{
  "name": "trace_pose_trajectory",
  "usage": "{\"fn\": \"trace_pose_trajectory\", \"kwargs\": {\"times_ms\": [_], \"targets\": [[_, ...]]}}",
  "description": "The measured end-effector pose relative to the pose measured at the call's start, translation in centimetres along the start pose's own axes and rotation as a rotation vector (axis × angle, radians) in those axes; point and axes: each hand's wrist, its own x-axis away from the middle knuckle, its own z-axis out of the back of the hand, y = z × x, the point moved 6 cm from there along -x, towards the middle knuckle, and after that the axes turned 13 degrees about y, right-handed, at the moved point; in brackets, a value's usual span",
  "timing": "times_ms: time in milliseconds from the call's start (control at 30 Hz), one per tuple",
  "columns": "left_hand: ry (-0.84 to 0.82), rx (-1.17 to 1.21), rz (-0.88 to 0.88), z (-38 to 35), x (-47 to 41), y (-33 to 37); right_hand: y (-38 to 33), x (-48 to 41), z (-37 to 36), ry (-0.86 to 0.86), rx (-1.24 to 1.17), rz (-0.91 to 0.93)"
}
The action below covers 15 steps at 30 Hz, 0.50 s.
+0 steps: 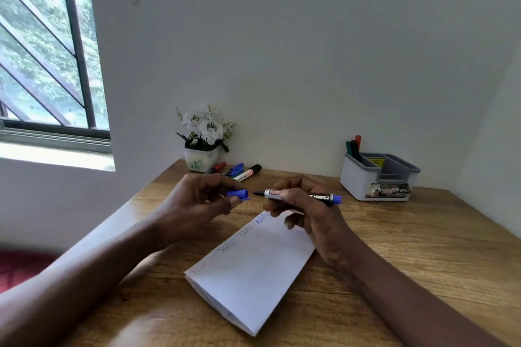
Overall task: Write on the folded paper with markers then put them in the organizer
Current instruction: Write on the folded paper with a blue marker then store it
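Note:
A folded white paper [253, 267] lies on the wooden table [408, 248], with faint red, green and blue writing along its left edge. Above its far end, my right hand [307, 214] holds an uncapped blue marker [301, 196] level, tip pointing left. My left hand [197, 197] pinches the blue cap [238, 194], its opening a short gap from the tip. A grey and white organizer [377, 177] stands at the back right with a green and a red marker [353, 146] upright in it.
Several loose markers [239, 172] lie at the back of the table beside a small white pot of white flowers [204, 138]. A white wall runs behind the table. A barred window is at the left.

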Motion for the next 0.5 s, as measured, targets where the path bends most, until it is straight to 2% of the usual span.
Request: {"fn": "trace_pose_trajectory", "kwargs": {"times_ms": [300, 500], "targets": [[-0.084, 0.124, 0.021, -0.7, 0.6, 1.1, 0.4, 0.7, -0.8, -0.034, 0.039, -0.047], [-0.116, 0.35, 0.158, -0.9, 0.7, 0.6, 0.5, 0.8, -1.2, -0.056, -0.038, -0.067]]}}
